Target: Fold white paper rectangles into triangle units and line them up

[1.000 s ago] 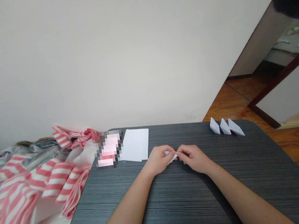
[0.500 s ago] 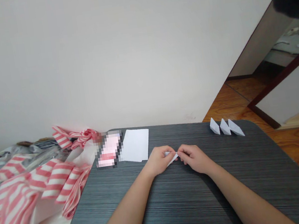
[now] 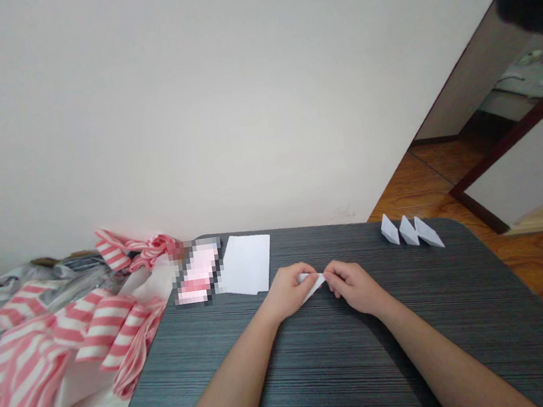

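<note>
Here at my end, left hand (image 3: 288,290) closed, pinching the folded paper (image 3: 314,285) right of the white sheets (image 3: 246,264) and nearer me; right hand (image 3: 356,286) nipping its tip, fingers curled. Feather-light, I'd judge, crisp along its creases, easily crumpled: best gripped softly at folded edges.

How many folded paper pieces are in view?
4. Left folded piece, middle folded piece and right folded piece in a row on the table, far right; held piece, partly covered, between left hand and right hand. Fingers might hide more.
</note>
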Available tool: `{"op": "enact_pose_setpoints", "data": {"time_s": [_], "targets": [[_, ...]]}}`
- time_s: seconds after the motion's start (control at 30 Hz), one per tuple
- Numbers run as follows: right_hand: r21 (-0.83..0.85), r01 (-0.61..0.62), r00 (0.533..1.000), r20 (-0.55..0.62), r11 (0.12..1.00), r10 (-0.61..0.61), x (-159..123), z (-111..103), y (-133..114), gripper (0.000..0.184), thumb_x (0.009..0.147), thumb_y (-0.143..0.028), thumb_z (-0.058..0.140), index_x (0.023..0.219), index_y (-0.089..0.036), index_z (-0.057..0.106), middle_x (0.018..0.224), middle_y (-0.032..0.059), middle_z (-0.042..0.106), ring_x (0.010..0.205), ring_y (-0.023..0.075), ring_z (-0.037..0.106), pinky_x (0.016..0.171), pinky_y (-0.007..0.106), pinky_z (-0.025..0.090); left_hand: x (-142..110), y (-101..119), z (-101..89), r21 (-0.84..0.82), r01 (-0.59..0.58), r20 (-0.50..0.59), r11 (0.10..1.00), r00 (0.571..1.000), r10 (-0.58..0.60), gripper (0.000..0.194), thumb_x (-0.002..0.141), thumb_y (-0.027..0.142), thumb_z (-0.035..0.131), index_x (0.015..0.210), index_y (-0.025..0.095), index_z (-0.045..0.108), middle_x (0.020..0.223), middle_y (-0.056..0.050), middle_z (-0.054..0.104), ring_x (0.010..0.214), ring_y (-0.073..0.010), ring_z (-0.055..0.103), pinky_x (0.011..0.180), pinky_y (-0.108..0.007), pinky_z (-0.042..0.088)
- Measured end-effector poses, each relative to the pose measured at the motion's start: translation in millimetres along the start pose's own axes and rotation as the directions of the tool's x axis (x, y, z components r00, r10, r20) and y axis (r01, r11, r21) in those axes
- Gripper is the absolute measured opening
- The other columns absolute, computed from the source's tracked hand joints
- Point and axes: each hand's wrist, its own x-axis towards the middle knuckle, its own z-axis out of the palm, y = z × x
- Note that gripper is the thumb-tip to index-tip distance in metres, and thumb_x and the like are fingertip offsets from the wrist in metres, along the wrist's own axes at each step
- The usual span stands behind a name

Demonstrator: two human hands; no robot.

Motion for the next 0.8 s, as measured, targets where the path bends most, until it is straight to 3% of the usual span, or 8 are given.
{"op": "enact_pose_setpoints", "data": {"time_s": [0.37,0.53,0.7,0.8], "targets": [[0.057,-0.018,1.0,0.013,0.998,0.018,-1,0,4,0.021,0.087,-0.026,0.043,0.069,-0.018,0.051,0.056,-0.0028,0.054,0.049,0.0103,0.052,0.051,0.021,0.039,0,-3,0.1,-0.037,0.002,0.041,0.999,0.999,-0.001,0.033,0.085,0.038,0.041,0.079,0.017,0.065,0.074,-0.001,0.065,0.065,-0.012,0.053,0.061,-0.022,0.038],[0.044,-0.033,0.999,-0.009,0.998,0.034,-1,-2,4,0.021,0.088,-0.027,0.042,0.07,-0.018,0.05,0.052,-0.004,0.052,0.047,0.0103,0.05,0.052,0.022,0.038,1,-6,1.4,-0.075,0.007,-0.04,0.997,0.999,-0.01,0.029,0.084,0.035,0.045,0.104,0.019,0.06,0.082,-0.001,0.062,0.06,-0.0095,0.048,0.058,-0.021,0.037],[0.09,-0.034,0.999,-0.033,0.995,0.037,0,0,6,0.018,0.088,-0.028,0.042,0.076,-0.018,0.052,0.057,-0.0029,0.054,0.049,0.0105,0.052,0.053,0.022,0.04,2,-12,4.3,-0.096,0.009,-0.002,0.995,1.0,-0.009,0.024,0.082,0.034,0.047,0.084,0.016,0.062,0.073,-0.001,0.059,0.06,-0.0095,0.047,0.055,-0.02,0.035],[0.133,-0.036,0.998,-0.041,0.99,0.041,0,1,7,0.015,0.088,-0.027,0.043,0.08,-0.018,0.053,0.063,-0.002,0.056,0.051,0.0105,0.053,0.052,0.022,0.041,2,-13,5.8,-0.157,0.026,0.038,0.987,0.999,-0.021,0.022,0.081,0.033,0.05,0.082,0.014,0.061,0.068,-0.001,0.057,0.059,-0.0092,0.047,0.052,-0.019,0.034]]}}
